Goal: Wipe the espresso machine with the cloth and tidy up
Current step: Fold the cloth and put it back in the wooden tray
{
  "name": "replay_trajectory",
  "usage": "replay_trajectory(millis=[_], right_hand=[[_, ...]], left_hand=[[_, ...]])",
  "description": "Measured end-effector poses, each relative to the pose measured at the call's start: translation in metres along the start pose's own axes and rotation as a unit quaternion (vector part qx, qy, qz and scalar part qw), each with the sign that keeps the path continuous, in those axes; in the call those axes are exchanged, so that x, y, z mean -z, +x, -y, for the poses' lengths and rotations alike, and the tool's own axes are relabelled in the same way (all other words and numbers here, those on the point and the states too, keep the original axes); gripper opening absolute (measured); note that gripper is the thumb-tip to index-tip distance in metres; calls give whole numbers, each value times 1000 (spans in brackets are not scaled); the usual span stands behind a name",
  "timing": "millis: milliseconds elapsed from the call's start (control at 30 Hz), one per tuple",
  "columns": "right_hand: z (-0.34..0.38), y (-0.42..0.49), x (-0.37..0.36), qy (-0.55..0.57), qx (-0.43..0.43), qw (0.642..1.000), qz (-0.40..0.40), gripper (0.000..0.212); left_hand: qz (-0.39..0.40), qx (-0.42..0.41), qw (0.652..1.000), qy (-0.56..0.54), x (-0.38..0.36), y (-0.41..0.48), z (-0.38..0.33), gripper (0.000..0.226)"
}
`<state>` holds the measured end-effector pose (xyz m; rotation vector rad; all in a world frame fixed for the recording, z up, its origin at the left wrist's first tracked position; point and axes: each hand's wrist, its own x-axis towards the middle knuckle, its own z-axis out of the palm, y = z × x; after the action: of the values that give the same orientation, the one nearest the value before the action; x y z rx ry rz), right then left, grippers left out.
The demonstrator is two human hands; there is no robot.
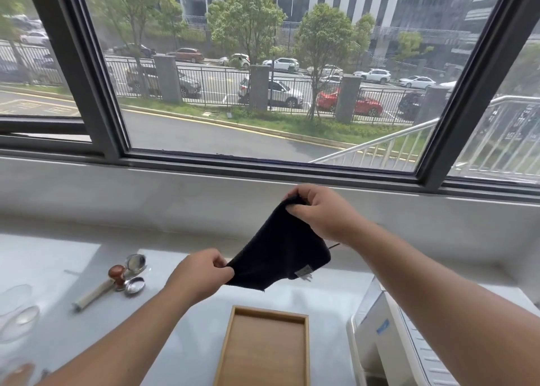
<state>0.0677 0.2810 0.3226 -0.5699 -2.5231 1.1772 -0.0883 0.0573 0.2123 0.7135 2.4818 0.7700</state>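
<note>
A black cloth (280, 251) with a small white label hangs stretched in the air between my two hands, above the white counter. My right hand (321, 213) pinches its upper corner, up near the window sill. Lower and to the left, my left hand (201, 274) pinches the cloth's lower corner. The espresso machine (391, 342), white with a grilled top, shows only partly at the lower right, under my right forearm.
A wooden tray (230, 342) lies on the counter below the cloth. To the left lie a brown-knobbed tamper (118, 274), a light-handled tool (93, 295) and two round metal pieces (135, 285). Clear glassware (20, 318) sits at the far left. A large window runs behind.
</note>
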Motion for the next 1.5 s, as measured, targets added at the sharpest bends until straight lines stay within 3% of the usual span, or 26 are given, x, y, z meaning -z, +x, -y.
replay_trajectory(millis=[200,300,400,533,733,867,1000,1067,1167,1233,1333,1500], right_hand=[[22,9,-6,-98,61,990,84,15],[29,10,-6,-106,72,985,117,16],[29,12,-4,-109,81,987,90,13],[14,17,-1,-133,51,990,-16,14],[-30,4,-8,-99,-65,989,-84,33],[-64,-22,-23,12,-178,979,-96,50],[-74,-50,-49,245,-281,927,33,90],[-73,-55,-60,349,-266,891,115,107],[-62,-57,-68,444,-226,852,161,117],[-54,-56,-69,474,-181,843,177,108],[-47,-50,-63,534,-137,812,189,70],[-40,-37,-48,523,-113,831,149,47]], left_hand=[[86,-74,989,-93,-7,-7,-25,66],[124,-119,975,-141,-9,-10,-43,42],[140,-128,963,-192,-8,-16,-57,11],[210,-95,928,-294,-2,-21,-65,18],[237,-30,847,-475,-1,-20,-78,24],[231,14,774,-589,-2,-17,-80,38],[228,14,738,-635,-3,-16,-84,46],[238,9,715,-657,-3,-17,-88,49],[251,-1,701,-668,-4,-18,-92,53],[262,-6,707,-657,-4,-19,-92,53],[282,-15,711,-644,-2,-20,-89,50],[263,-4,741,-617,2,-18,-80,42]])
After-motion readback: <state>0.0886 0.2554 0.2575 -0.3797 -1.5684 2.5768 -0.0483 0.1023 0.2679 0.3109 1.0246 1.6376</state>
